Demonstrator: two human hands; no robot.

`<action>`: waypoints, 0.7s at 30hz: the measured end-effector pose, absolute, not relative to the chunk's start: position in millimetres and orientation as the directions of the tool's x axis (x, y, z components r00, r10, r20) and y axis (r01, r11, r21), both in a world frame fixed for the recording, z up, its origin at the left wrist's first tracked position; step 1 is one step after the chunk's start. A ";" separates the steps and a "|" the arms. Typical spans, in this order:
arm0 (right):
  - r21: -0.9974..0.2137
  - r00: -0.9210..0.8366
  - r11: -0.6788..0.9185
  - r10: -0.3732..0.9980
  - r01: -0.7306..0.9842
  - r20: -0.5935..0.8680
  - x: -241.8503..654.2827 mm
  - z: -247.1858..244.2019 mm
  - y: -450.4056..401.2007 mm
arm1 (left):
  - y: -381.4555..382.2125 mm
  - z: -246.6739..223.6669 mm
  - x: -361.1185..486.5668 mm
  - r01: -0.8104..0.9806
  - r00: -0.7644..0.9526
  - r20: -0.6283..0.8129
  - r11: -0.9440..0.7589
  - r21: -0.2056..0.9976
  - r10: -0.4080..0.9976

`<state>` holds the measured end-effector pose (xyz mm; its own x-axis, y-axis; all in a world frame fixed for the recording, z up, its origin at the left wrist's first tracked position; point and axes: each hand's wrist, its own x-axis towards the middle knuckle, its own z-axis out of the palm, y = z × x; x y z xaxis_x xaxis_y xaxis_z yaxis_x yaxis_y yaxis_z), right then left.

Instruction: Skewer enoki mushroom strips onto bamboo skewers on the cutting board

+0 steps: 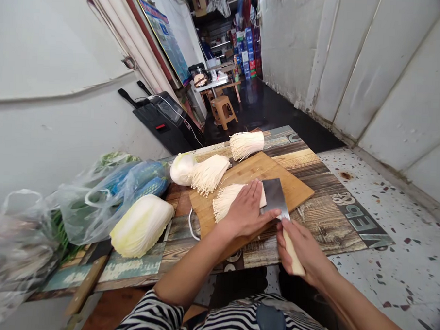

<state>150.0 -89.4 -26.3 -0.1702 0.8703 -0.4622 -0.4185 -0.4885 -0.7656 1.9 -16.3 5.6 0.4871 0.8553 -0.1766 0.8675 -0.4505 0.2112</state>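
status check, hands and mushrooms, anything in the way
Right hand gripping cleaver. Left hand flat on enoki bunch, on cutting board. Left thumb close by the blade. Second bunch nearby.

The bunch of mushrooms [223, 202], many thin cream-white stems, lies on its side on the wooden cutting board [297, 189], its loose, fanned-out tips to the left and its compact base to the right, the middle covered from above. The knife [275, 192] is a cleaver with a broad, dark grey blade and a pale handle; its blade is over the board right by the base, and its handle slants down toward the near side. Whether the edge has entered the stems is hard to tell.
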 end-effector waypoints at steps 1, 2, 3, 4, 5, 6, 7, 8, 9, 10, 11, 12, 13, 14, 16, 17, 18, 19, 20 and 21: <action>-0.766 -0.183 -0.497 0.866 -0.408 -0.464 152.3 -26.6 -90.3 | -16.4 6.0 1.6 0.862 0.496 -0.175 -0.459 0.215 0.850; -0.769 -0.198 -0.505 0.863 -0.393 -0.466 154.2 -26.5 -89.9 | -16.4 6.3 1.4 0.860 0.499 -0.172 -0.461 0.218 0.849; -0.776 -0.209 -0.510 0.860 -0.372 -0.465 155.3 -26.2 -87.8 | -16.3 6.4 1.3 0.862 0.495 -0.168 -0.457 0.221 0.853; -0.783 -0.219 -0.513 0.859 -0.353 -0.464 155.7 -25.6 -84.1 | -16.2 6.3 1.5 0.868 0.482 -0.163 -0.444 0.222 0.861; -0.789 -0.226 -0.514 0.857 -0.337 -0.463 155.5 -25.0 -79.6 | -16.1 5.8 1.9 0.877 0.464 -0.159 -0.426 0.222 0.871; -0.792 -0.228 -0.515 0.856 -0.327 -0.463 154.9 -24.6 -75.2 | -16.3 5.1 2.6 0.885 0.447 -0.154 -0.410 0.221 0.881; -0.793 -0.230 -0.516 0.856 -0.324 -0.463 154.3 -24.4 -72.0 | -16.7 4.2 3.3 0.889 0.437 -0.148 -0.401 0.221 0.887; -0.793 -0.230 -0.515 0.856 -0.324 -0.462 154.0 -24.5 -70.7 | -17.5 3.2 4.0 0.889 0.435 -0.142 -0.400 0.220 0.889; -0.793 -0.228 -0.514 0.858 -0.328 -0.461 154.0 -25.0 -71.5 | -18.4 2.3 4.6 0.887 0.440 -0.135 -0.407 0.219 0.888; -0.792 -0.224 -0.511 0.859 -0.334 -0.460 154.5 -25.7 -74.2 | -19.4 1.6 5.0 0.883 0.448 -0.129 -0.416 0.216 0.884; -0.791 -0.222 -0.509 0.860 -0.339 -0.459 155.3 -26.6 -78.1 | -20.3 1.3 5.1 0.881 0.454 -0.124 -0.424 0.211 0.882; -0.789 -0.221 -0.510 0.860 -0.344 -0.460 156.2 -27.3 -82.5 | -20.8 1.6 4.8 0.880 0.457 -0.121 -0.428 0.207 0.881; -0.786 -0.219 -0.511 0.859 -0.347 -0.462 157.0 -27.9 -86.5 | -20.7 2.6 3.9 0.880 0.457 -0.121 -0.428 0.205 0.881; -0.784 -0.217 -0.514 0.858 -0.348 -0.466 157.6 -28.0 -89.7 | -19.9 4.3 2.6 0.881 0.456 -0.122 -0.427 0.204 0.881; -0.780 -0.211 -0.519 0.855 -0.350 -0.475 157.6 -27.2 -92.9 | -16.3 9.0 -1.1 0.889 0.438 -0.112 -0.411 0.202 0.892; -0.778 -0.207 -0.521 0.853 -0.350 -0.478 157.1 -26.3 -93.1 | -13.8 11.5 -2.8 0.896 0.421 -0.100 -0.396 0.198 0.902; -0.778 -0.201 -0.521 0.854 -0.350 -0.481 156.4 -25.3 -92.7 | -11.2 13.6 -4.2 0.904 0.403 -0.090 -0.381 0.194 0.911; -0.780 -0.195 -0.519 0.855 -0.351 -0.481 155.5 -24.4 -92.1 | -8.9 15.0 -4.9 0.910 0.390 -0.084 -0.369 0.190 0.917; -0.781 -0.189 -0.515 0.857 -0.352 -0.480 154.6 -23.7 -91.6 | -7.0 15.6 -4.8 0.911 0.387 -0.088 -0.366 0.189 0.918; -0.783 -0.183 -0.513 0.858 -0.352 -0.479 153.7 -23.3 -91.4 | -5.8 15.3 -4.0 0.909 0.394 -0.101 -0.371 0.191 0.913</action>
